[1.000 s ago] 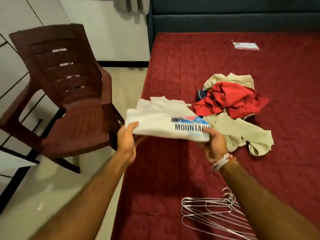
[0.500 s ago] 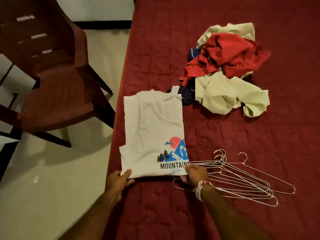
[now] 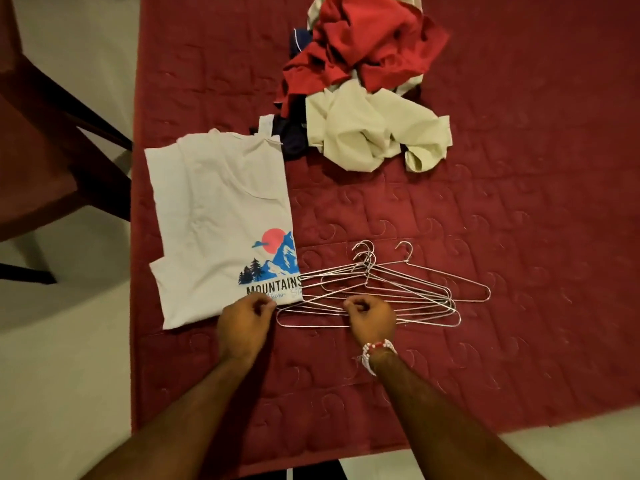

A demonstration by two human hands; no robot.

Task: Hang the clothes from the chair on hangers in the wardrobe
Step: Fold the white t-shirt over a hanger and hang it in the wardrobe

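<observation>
A white T-shirt (image 3: pixel 221 216) with a mountain print lies flat and folded in half lengthwise near the left edge of the red mattress (image 3: pixel 485 220). Beside its hem lies a bunch of several wire hangers (image 3: pixel 415 289), hooks pointing away from me. My left hand (image 3: pixel 246 323) has its fingers curled at the shirt's hem, by the left ends of the hangers. With its fingers curled, my right hand (image 3: pixel 370 317) grips the lower wires of the hangers. A pile of clothes (image 3: pixel 367 88), red, cream and dark blue, lies farther up the mattress.
A brown plastic chair (image 3: pixel 45 161) stands on the pale floor (image 3: pixel 69 375) left of the mattress, close to its edge. The mattress's near edge runs just under my forearms.
I laid the white T-shirt flat on the mattress. My left hand has slid right along the hem, my right hand has moved from the shirt onto the hangers, and my view has tipped down.
</observation>
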